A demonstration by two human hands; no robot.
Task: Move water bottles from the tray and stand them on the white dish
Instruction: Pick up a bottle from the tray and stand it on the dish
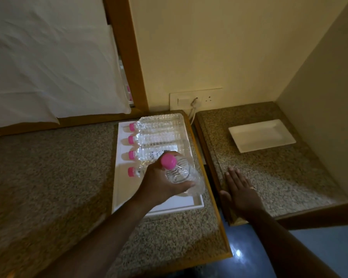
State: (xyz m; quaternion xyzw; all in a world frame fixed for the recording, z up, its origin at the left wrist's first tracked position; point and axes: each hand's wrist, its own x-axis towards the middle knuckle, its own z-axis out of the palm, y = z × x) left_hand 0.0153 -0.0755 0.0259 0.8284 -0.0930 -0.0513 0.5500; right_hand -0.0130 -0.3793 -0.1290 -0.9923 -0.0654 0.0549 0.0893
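1. Speckled granite covers two counters: a left counter with a wooden edge and a right counter tucked into a cream-walled corner, with a narrow gap between them showing blue floor.
2. Nearest on the right counter, the right hand lies flat near its front-left corner, palm down, fingers straight and together, holding nothing (a ring shows on one finger).
3. On the left counter, a white tray sits along the right edge.
4. Above the tray's near half, the left hand has its fingers and thumb wrapped round a clear bottle, which is lifted and tilted, its pink cap pointing toward the camera.
5. Four more bottles lie on their sides across the tray, pink caps toward its left edge; the nearest is partly hidden behind the hand.
6. Farther off, a white dish sits toward the right counter's back right corner.
7. On the back wall, a switch plate has a cable hanging into the gap.
8. At far left, white bedding lies beside a wooden frame.
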